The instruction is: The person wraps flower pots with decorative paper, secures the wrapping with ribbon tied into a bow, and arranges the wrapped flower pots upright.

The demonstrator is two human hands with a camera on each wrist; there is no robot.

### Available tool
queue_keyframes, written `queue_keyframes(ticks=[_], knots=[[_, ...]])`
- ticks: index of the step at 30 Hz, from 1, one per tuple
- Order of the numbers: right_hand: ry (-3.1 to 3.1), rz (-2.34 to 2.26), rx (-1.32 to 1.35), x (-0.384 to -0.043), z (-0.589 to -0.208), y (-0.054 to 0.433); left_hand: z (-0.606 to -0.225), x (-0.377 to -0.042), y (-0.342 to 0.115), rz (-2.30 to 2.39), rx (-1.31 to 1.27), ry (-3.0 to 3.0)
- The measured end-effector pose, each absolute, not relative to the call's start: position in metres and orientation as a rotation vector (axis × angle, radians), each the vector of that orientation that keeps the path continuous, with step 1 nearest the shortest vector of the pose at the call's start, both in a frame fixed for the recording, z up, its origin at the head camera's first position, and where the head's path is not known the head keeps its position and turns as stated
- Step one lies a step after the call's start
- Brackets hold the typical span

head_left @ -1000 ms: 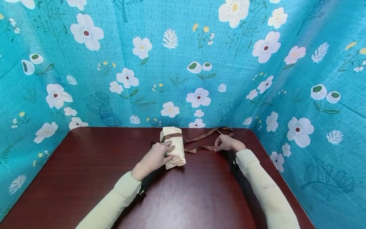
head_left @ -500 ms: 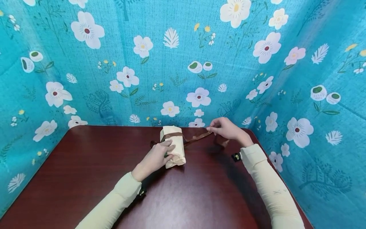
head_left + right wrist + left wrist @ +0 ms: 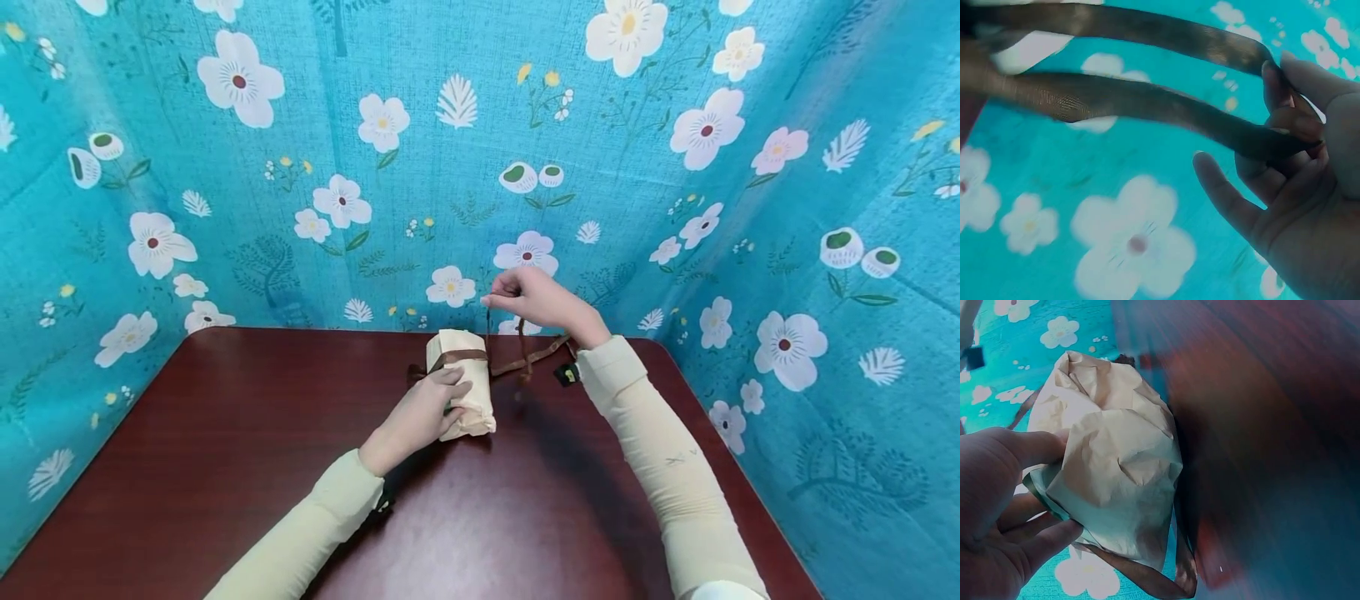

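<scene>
A small package [image 3: 480, 393] in crumpled cream paper lies on the table near its back edge. Brown ribbon [image 3: 462, 356] crosses its upper part. My left hand [image 3: 418, 412] holds the package, thumb on one side and fingers on the other in the left wrist view. A dark green strip [image 3: 1041, 495] shows at the paper's edge between them. Raised above and right of the package, my right hand [image 3: 536, 298] pinches a length of the ribbon [image 3: 1154, 103]. Two stretches of it run from the fingers in the right wrist view; a loose piece hangs below the hand.
The table [image 3: 247, 442] is dark reddish wood with a glossy top. Blue flowered cloth [image 3: 300, 125] hangs behind it and along both sides. Another stretch of ribbon [image 3: 528, 360] lies right of the package, and a dark bit of ribbon [image 3: 415, 372] shows at its left.
My right hand has lifted off the table and moved left toward the package, carrying ribbon with it. The left hand stays on the package.
</scene>
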State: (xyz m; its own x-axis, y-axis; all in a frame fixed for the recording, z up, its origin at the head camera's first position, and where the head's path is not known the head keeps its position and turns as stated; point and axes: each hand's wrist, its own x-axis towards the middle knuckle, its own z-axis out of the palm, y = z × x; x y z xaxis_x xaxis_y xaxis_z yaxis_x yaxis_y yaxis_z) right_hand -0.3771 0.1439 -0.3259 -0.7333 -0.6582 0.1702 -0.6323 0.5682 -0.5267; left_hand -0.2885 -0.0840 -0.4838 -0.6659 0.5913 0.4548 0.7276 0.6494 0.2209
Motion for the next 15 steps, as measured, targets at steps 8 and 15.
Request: queue_keyframes(ticks=[8, 15], knots=[[2.673, -0.882, -1.257, -0.38, -0.293, 0.091, -0.483, -0.287, -0.085, -0.536, -1.058, -2.497], [2.698, -0.82, -1.36, -0.381, -0.271, 0.049, -0.484, -0.287, -0.084, -0.553, -1.059, -2.491]])
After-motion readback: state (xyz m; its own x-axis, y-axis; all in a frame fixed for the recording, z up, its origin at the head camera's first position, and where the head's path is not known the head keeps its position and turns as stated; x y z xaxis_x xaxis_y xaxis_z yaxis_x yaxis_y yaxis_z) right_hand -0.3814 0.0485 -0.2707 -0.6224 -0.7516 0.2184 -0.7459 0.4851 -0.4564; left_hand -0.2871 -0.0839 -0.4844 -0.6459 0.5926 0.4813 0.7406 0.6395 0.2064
